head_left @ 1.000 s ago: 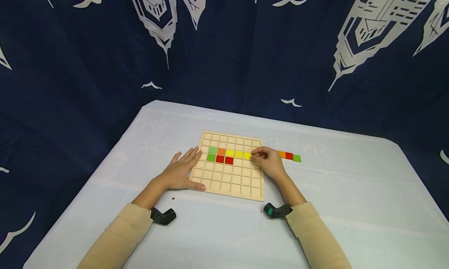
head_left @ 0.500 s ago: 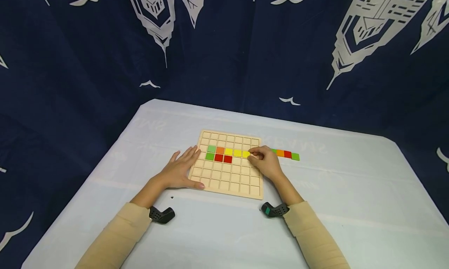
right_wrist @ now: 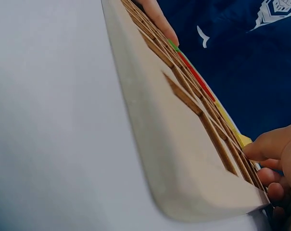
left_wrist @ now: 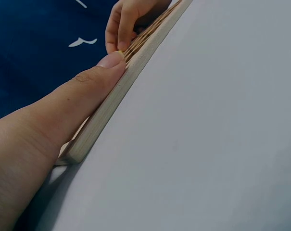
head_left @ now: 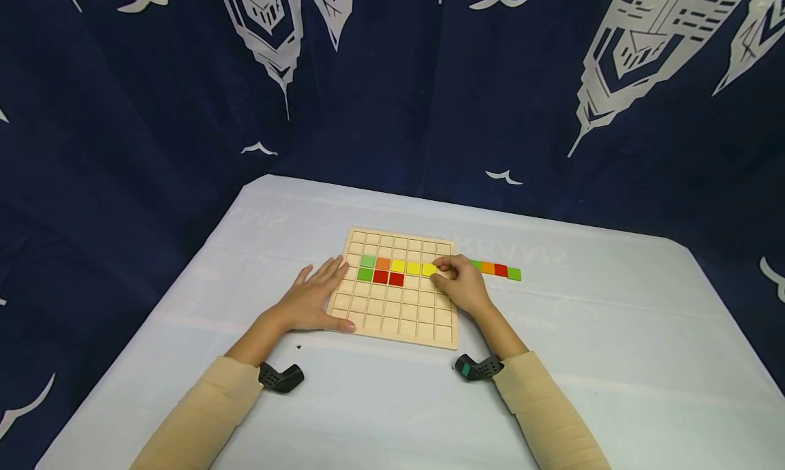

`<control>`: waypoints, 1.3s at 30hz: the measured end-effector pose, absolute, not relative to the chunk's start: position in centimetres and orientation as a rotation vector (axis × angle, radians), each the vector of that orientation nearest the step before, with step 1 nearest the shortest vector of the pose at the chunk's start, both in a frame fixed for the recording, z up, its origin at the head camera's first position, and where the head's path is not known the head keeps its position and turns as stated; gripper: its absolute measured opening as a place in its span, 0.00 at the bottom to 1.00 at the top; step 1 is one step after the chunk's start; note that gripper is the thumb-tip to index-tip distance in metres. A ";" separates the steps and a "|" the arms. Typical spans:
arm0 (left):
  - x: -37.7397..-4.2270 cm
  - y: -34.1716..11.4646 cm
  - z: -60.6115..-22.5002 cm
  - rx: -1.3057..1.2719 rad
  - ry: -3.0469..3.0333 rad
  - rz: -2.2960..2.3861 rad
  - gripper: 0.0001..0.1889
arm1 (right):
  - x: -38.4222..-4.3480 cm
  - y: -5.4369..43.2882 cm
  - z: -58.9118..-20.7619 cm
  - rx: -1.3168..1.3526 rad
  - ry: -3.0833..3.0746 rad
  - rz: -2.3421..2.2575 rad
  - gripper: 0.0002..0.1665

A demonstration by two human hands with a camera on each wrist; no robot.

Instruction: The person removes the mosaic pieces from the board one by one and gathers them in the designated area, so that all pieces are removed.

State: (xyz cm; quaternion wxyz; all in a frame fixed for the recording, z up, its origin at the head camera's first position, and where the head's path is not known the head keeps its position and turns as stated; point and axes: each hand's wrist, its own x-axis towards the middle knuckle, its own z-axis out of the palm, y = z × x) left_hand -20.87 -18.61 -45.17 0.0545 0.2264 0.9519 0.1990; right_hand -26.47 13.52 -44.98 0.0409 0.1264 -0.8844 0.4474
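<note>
- A white-covered table point(head_left: 380, 415) is filling the lower and middle frame of the head view, and a dark blue curtain point(head_left: 380, 102) with white skyline and bird prints is hanging behind it.
- Tan sleeves point(head_left: 199, 412) are reaching in from the lower left and lower right, with a black device point(head_left: 281, 379) showing at each wrist.
- The right hand point(head_left: 464, 286), right of centre, is pinching the rightmost yellow tile point(head_left: 428, 270) by its right side between thumb and finger; in the right wrist view, a yellow edge is showing just beside the thumb.
- The left hand point(head_left: 309, 303), left of centre, is resting with spread fingers on the left edge of the wooden grid board point(head_left: 398, 310), gripping nothing.
- The board is lying mid-frame, its cells carrying a row of light green, orange and yellow tiles, with one green and two red tiles in the row below.
- A line of loose tiles point(head_left: 494, 270) in green, orange and red is lying on the table just right of the board.
</note>
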 end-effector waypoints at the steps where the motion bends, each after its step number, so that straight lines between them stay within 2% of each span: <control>1: -20.8 -18.6 -45.2 0.691 2.891 0.609 0.67 | -26.5 13.5 -45.0 0.381 -2.707 1.380 0.13; 11: -20.8 -18.7 -45.3 0.704 2.898 0.625 0.67 | -26.4 13.5 -45.0 0.298 -2.596 1.555 0.06; 21: -20.7 -18.6 -45.1 0.705 2.894 0.638 0.66 | -26.0 14.2 -43.4 0.221 -2.520 1.742 0.09; 39: -20.8 -18.5 -45.3 0.704 2.897 0.605 0.66 | -26.0 17.9 -43.8 0.088 -2.584 1.722 0.11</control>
